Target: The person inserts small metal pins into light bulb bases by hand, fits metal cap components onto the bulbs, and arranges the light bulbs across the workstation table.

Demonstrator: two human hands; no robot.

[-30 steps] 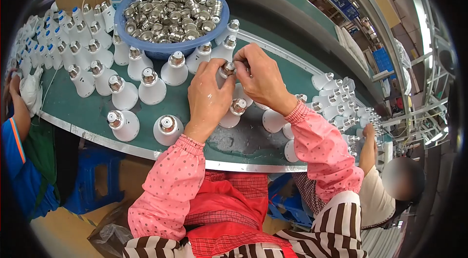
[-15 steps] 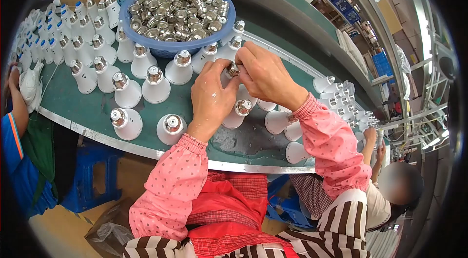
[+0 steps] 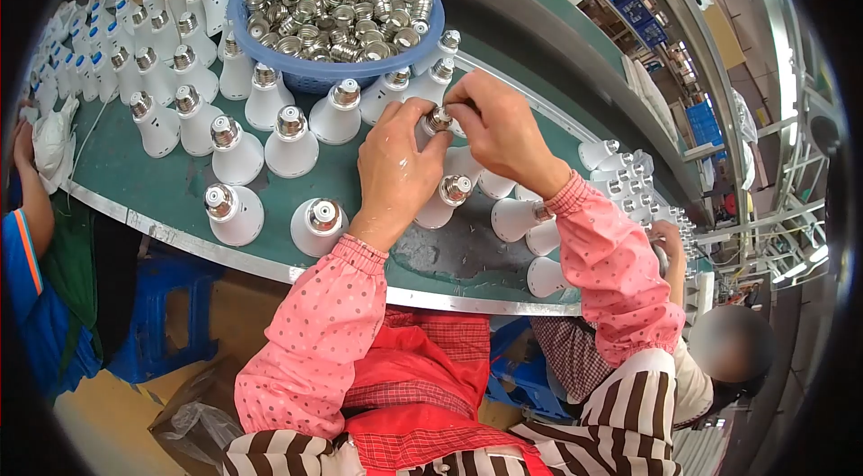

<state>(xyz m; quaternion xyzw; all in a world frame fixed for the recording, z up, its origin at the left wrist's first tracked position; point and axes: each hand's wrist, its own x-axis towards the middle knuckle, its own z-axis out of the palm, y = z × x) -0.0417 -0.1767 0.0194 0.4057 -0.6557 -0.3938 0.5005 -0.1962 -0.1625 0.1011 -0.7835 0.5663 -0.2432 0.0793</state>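
My left hand [image 3: 400, 161] is closed around a white LED bulb, thumb and forefinger gripping it just below its silvery screw cap [image 3: 438, 120]. The bulb stands with its cap upward, and most of its body is hidden behind the hand. Right beside the cap's top, my right hand [image 3: 499, 130] is pinched, thumb against forefinger; whatever lies between those fingertips is too small to make out. Around both hands stand more white bulbs, such as a capped bulb [image 3: 442, 204] just below them and another capped bulb [image 3: 334, 119] to the left.
A blue plastic basket [image 3: 243, 35] heaped with metal screw caps [image 3: 337, 8] stands behind the hands. Rows of bulbs [image 3: 162, 76] fill the left, some with blue tips. Bulbs lie tipped over at right [image 3: 517, 220]. Co-workers' arms [image 3: 34, 197] show at both sides.
My right hand's fingers have shifted from over the cap to its right side, so more of the cap shows. The view has moved slightly. The co-worker's hand at right has moved.
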